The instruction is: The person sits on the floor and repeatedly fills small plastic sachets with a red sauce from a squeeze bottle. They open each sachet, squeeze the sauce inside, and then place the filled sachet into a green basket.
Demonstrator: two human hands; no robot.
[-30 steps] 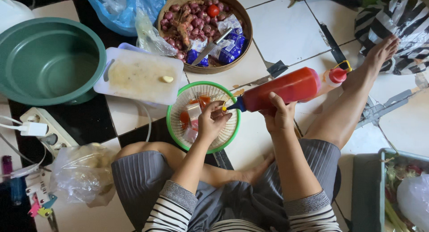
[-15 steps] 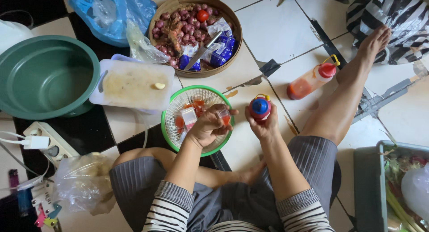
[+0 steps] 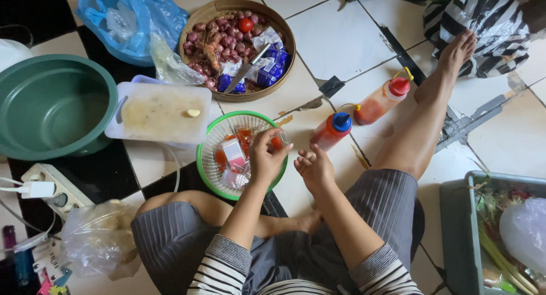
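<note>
While the right hand (image 3: 314, 169) is held empty and loosely curled beside the green basket (image 3: 200, 158), a small red item (image 3: 277, 142) is pinched by the left hand (image 3: 266, 157) over its rim, and the blue-capped sauce bottle (image 3: 331, 131) just beyond could be tipped by a careless knock.

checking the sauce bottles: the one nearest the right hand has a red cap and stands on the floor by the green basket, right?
Not quite. In the head view the sauce bottle nearest the right hand has a blue cap; the red cap is on the farther bottle. It does stand by the green basket.
</note>
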